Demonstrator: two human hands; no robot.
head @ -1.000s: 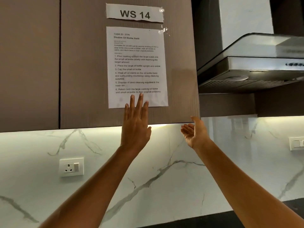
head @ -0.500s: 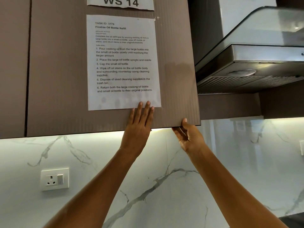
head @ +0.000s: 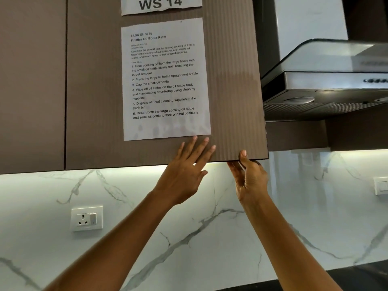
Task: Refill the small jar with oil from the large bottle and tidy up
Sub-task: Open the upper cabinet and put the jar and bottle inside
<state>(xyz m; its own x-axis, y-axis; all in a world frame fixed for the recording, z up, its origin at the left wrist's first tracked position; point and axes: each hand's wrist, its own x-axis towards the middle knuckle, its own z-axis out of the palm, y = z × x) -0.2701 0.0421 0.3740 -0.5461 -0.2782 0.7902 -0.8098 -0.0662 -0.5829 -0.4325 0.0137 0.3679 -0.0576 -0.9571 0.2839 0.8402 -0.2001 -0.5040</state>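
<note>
1. Left hand (head: 184, 175) lies flat, fingers straight, pressing on the brown cabinet door (head: 235, 80) just under the taped instruction sheet (head: 165, 80).
2. Right hand (head: 251, 179) grips the door's lower right corner, thumb on the face and fingers curled beneath the bottom edge.
3. Range hood (head: 325, 91) is right of the door; wall socket (head: 87, 218) sits low left on the marble backsplash (head: 294, 206).
4. Small jar and large bottle: out of view, so I cannot tell where they are.

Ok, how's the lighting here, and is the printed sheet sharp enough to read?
Head view: light from under the door glares on the marble wall; the sheet's numbered lines read clearly, its small print is blurred.
</note>
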